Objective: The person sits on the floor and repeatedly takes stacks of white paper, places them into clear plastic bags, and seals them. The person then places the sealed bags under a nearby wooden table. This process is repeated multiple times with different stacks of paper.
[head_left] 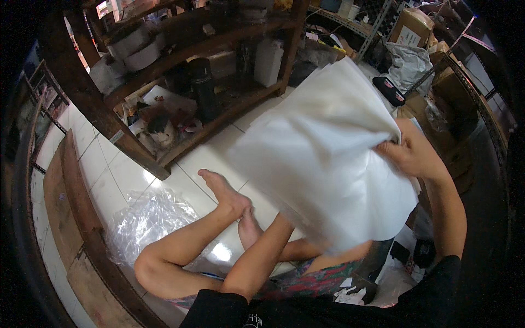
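Observation:
A stack of large whitish, slightly translucent plastic sheets is held up in front of me, smeared by motion along its left side. Its right edge is bunched and creased in my right hand, with thumb and fingers closed around it. From below, my left forearm reaches up to the lower left edge of the sheets. The left hand itself is hidden behind them, so its grip does not show. My bare legs are folded on the floor beneath.
Clear crumpled plastic lies on the white tiled floor at left, beside a curved wooden board. A dark wooden shelf with containers stands ahead. Cardboard boxes, a grey bag and a dark pouch are at far right.

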A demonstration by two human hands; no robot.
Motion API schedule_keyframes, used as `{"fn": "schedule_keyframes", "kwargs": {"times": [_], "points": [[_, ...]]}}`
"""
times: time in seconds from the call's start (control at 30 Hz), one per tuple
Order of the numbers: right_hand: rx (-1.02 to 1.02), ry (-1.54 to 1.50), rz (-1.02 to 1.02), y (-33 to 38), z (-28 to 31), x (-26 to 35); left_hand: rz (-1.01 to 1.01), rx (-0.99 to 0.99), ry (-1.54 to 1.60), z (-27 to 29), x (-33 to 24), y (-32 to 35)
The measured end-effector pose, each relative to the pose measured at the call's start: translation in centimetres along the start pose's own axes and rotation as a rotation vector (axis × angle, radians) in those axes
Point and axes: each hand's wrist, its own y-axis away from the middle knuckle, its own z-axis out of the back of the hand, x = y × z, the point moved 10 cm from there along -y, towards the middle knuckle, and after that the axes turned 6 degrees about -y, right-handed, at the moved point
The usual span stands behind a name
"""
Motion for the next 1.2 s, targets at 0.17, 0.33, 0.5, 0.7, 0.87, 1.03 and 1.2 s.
{"fn": "schedule_keyframes", "kwargs": {"times": [0.17, 0.33, 0.5, 0.7, 0.87, 1.03, 1.2], "points": [[-0.112, -0.268, -0.335, 1.4, -1.7, -11.2, 0.089, -0.053, 0.045, 0.5, 0.1, 2.9], [-0.108, -0.447, -0.524, 2.8, -7.1, -17.7, 0.077, -0.073, -0.037, 1.3, -3.1, 5.4], [-0.069, -0.716, -0.606, 3.4, -12.3, -22.3, 0.052, -0.237, -0.610, 3.1, -4.3, 6.1], [-0.116, -1.107, -0.578, 2.5, -15.9, -25.4, -0.082, -0.277, -0.975, 2.0, -9.6, 4.5], [-0.289, -1.061, -0.757, 3.5, -22.6, -37.1, 0.081, -0.357, -1.305, 8.1, -8.6, -0.4], [-0.239, -1.037, -0.975, 5.5, -29.4, -39.5, 0.250, -0.593, -2.022, 14.4, -7.1, -0.4], [-0.120, -1.084, -0.917, 6.0, -30.4, -41.1, 0.304, -0.533, -2.126, 13.7, -6.0, -1.5]]}}
